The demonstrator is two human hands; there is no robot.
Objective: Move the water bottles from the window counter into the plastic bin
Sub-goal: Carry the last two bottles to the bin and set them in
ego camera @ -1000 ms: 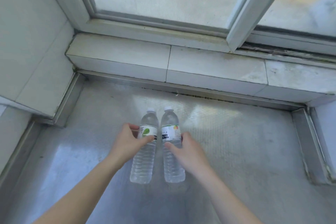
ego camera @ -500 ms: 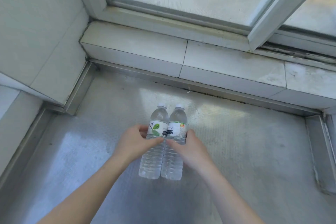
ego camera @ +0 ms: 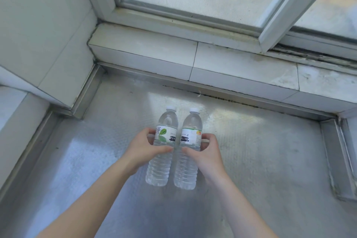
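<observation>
Two clear water bottles with white caps and white-green labels stand side by side on the metal window counter [ego camera: 260, 152]. My left hand [ego camera: 143, 150] is wrapped around the middle of the left bottle [ego camera: 164, 141]. My right hand [ego camera: 206, 152] grips the middle of the right bottle [ego camera: 190, 141]. Both bottles are upright, a narrow gap between them. I cannot tell whether their bases touch the counter. The plastic bin is out of view.
A tiled ledge [ego camera: 231, 67] and a sliding window frame [ego camera: 280, 11] run along the back. A tiled wall [ego camera: 44, 40] closes the left side. Raised metal rims [ego camera: 336, 160] border the counter at left and right.
Both hands have closed firmly around the bottles, which have drawn closer together and nearer to me. The camera has shifted so the window sits further right.
</observation>
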